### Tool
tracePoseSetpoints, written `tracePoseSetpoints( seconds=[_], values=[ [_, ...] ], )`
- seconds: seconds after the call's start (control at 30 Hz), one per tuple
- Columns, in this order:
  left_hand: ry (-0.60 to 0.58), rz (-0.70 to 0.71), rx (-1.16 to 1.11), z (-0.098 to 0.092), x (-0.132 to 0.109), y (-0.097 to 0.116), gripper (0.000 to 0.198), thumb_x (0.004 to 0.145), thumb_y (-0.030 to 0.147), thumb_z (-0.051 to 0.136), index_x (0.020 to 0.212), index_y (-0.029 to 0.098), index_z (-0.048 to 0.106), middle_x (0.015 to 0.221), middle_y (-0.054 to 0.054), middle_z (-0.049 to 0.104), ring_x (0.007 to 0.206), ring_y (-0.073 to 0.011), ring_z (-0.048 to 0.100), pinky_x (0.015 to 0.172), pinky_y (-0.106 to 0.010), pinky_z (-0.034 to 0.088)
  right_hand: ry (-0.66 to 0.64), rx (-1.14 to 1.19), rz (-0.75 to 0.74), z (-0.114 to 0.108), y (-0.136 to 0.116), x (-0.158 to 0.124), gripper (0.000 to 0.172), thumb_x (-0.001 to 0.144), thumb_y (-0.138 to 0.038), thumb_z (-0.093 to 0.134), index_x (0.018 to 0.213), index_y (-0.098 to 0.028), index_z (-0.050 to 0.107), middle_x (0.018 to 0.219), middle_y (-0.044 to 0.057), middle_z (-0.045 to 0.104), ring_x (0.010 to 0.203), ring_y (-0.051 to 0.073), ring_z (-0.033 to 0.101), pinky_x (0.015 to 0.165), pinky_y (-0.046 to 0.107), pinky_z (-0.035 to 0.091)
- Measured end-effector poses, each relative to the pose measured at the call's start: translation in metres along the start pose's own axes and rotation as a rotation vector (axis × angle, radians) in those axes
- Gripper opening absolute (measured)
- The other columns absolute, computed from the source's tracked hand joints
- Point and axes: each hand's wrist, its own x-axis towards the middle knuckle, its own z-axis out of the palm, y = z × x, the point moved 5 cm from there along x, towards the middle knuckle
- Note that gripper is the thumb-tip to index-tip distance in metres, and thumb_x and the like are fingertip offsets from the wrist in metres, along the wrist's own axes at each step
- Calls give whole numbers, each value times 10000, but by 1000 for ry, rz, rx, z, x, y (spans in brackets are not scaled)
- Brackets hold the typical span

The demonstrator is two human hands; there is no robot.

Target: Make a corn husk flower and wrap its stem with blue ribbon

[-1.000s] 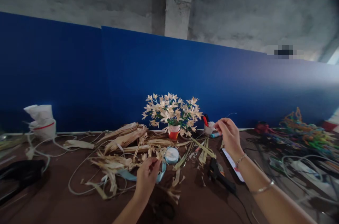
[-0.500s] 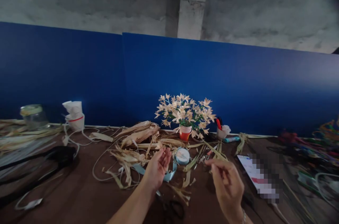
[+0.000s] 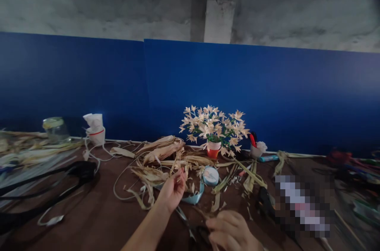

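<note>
My left hand (image 3: 172, 192) is raised over the middle of the table with its fingertips pinched together. Whatever lies between them is too small to make out. At the front, the curled fingers of my right hand (image 3: 231, 230) close over the dark handles of the scissors (image 3: 185, 219), slightly blurred, so the exact grip is partly hidden. The scissor blades point away from me, beside my left wrist. Just past my left hand are a roll of light blue ribbon (image 3: 210, 175) and dry corn husks (image 3: 164, 151).
Pale husk flowers (image 3: 214, 124) stand in an orange-and-white cup (image 3: 213, 149) by the blue partition (image 3: 118, 84). On the left are a glass jar (image 3: 56, 130), a tissue-filled cup (image 3: 96, 134) and black straps (image 3: 84, 172). A blurred-out phone (image 3: 303, 205) lies at right.
My right hand has moved down and toward the middle, onto the scissor handles. The fingers of my left hand have drawn together into a pinch. The whole view has shifted slightly.
</note>
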Motion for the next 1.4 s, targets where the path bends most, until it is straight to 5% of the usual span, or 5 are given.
tracePoseSetpoints(
  seconds=[0.2, 0.43, 0.53, 0.73, 1.4],
  values=[
    [-158, -139, -59, -1, 0, -3, 186, 844, 125, 348, 827, 82, 528, 691, -30, 474, 474, -19, 512, 421, -101, 482, -119, 363, 80, 23, 0, 3, 86, 807, -209, 457, 784, -198, 540, 713, 33, 651, 648, 113, 565, 618, 215, 441],
    [-130, -124, 115, 0, -2, -16, 140, 823, 99, 386, 790, 78, 521, 658, -22, 466, 448, -7, 470, 389, -78, 432, 5, 1124, 1204, 79, 37, -15, 310, 799, -400, 381, 979, -157, 449, 631, 20, 612, 406, 79, 526, 321, 131, 291],
    [-136, -100, 241, -1, -3, -23, 92, 798, 99, 439, 801, 67, 525, 652, -22, 477, 448, -6, 457, 368, -69, 399, 46, 1231, 1379, 98, 45, -22, 462, 727, -466, 456, 1031, -120, 412, 400, -71, 493, 249, 48, 365, 256, 122, 205],
    [-147, -13, 292, -5, -1, -20, 77, 779, 101, 464, 795, 66, 531, 709, -45, 514, 387, 18, 378, 264, -58, 239, 115, 1258, 1407, 102, 48, -31, 440, 687, -485, 510, 928, -118, 480, 300, -113, 391, 219, 23, 222, 224, 119, 164],
    [-153, -53, 264, -6, -3, -30, 88, 784, 91, 467, 837, 68, 534, 707, -42, 517, 431, 10, 404, 336, -57, 330, 149, 1317, 1425, 105, 39, -32, 510, 671, -541, 522, 972, -132, 466, 301, -99, 433, 198, 23, 239, 212, 114, 180]
  ],
)
